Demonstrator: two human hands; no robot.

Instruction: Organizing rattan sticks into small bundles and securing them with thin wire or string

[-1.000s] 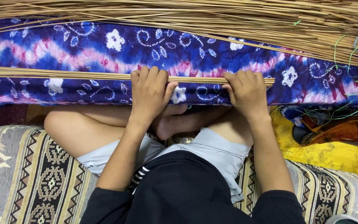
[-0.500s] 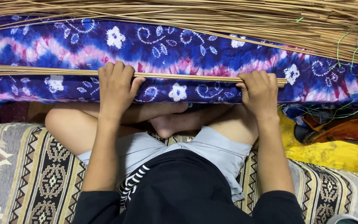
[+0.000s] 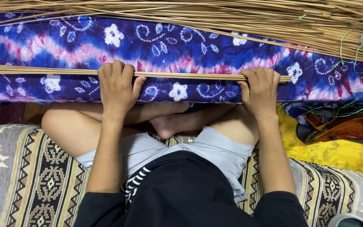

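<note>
your fingers of the left hand are curled down over a thin bundle of reeds, and those of the right hand do the same near the bundle's right end; both are closed around it, thumbs tucked below, so the sticks are pinned against the blue and pink tie-dye cloth rather than lifted. holding at two points well apart looks meant to keep the long, springy sticks together and level (one grip alone would likely let them splay). the bundle's long axis runs from 9 o'clock to 3 o'clock, its left part going out of view past the left edge, its right tips ending just beyond your right hand, with a very slight drop toward 3 o'clock. at 12 o'clock lies a much larger heap of loose reeds, fanning toward 3 o'clock. your crossed legs sit under the cloth on a patterned cushion, and a yellow cloth lies at 4 o'clock.
</note>
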